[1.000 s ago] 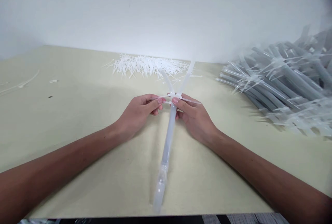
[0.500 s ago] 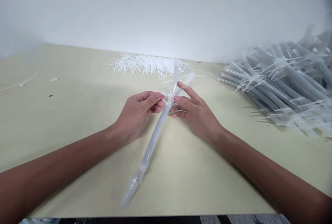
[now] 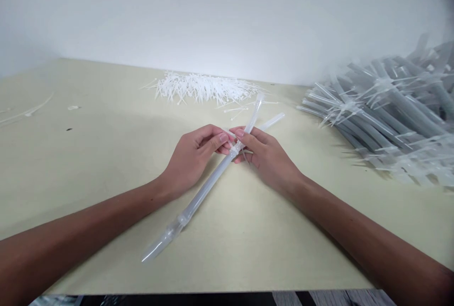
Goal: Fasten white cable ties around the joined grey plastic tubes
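Note:
A clear plastic tube assembly (image 3: 213, 180) slants across the middle of the table, splitting into two short branches at its far end. Around the joint sits a white cable tie (image 3: 234, 148). My left hand (image 3: 198, 154) is closed in a pinch at the left of the joint, on what looks like the cable tie's end. With thumb and fingers, my right hand (image 3: 266, 154) grips the tube at the base of the branches. A thin tie tail shows by its lower fingers. The near end of the tube has another joint and tapers to a narrow tip.
Loose white cable ties (image 3: 205, 87) lie heaped at the back of the table (image 3: 106, 164), before a white wall. A big pile of similar tube assemblies (image 3: 386, 112) fills the right side. Thin white strips (image 3: 33, 109) and small scraps lie at the left.
The tube has turned, its near end swinging left and up and its branches tipping right. My right index finger has come down from the branch, and its fingers have closed at the joint.

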A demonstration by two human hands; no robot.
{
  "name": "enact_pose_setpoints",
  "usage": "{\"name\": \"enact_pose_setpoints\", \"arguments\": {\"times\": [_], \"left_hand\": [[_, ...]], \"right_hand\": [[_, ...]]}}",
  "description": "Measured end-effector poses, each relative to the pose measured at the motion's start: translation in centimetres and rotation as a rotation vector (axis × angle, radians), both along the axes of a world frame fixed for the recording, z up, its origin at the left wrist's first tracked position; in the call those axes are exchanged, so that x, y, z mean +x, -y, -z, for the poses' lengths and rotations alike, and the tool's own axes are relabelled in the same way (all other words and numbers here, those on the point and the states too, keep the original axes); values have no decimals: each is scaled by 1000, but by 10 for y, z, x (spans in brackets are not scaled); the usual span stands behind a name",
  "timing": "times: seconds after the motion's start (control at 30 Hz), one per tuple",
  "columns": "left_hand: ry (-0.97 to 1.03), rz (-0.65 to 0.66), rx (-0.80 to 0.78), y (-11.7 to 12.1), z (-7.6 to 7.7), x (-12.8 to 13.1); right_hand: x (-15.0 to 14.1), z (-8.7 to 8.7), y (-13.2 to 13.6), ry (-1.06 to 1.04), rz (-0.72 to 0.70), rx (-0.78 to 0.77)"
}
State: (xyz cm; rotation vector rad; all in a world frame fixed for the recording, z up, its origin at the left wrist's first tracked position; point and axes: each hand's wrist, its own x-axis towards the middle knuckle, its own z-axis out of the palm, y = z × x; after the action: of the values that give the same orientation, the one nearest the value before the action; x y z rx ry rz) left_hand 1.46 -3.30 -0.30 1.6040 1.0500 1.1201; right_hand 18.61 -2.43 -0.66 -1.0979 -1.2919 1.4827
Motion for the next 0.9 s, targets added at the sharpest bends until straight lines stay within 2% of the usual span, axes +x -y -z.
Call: {"name": "enact_pose_setpoints", "arguments": {"times": [0.17, 0.47, 0.6, 0.7, 0.83, 0.9], "left_hand": [[-245, -43, 158, -1, -2, -3], [-224, 46, 91, 0, 2, -1], [-230, 42, 81, -1, 2, 0], [-233, 27, 75, -2, 3, 0], [-235, -7, 67, -3, 4, -1], [-241, -11, 55, -3, 5, -2]], "right_hand": [[0, -1, 1, 17, -25, 12], [0, 4, 0, 123, -42, 67], [0, 1, 0, 217, 19, 70], [5, -6, -1, 392, 25, 91], [19, -16, -4, 880, 52, 211], [24, -19, -5, 979, 118, 291]]}}
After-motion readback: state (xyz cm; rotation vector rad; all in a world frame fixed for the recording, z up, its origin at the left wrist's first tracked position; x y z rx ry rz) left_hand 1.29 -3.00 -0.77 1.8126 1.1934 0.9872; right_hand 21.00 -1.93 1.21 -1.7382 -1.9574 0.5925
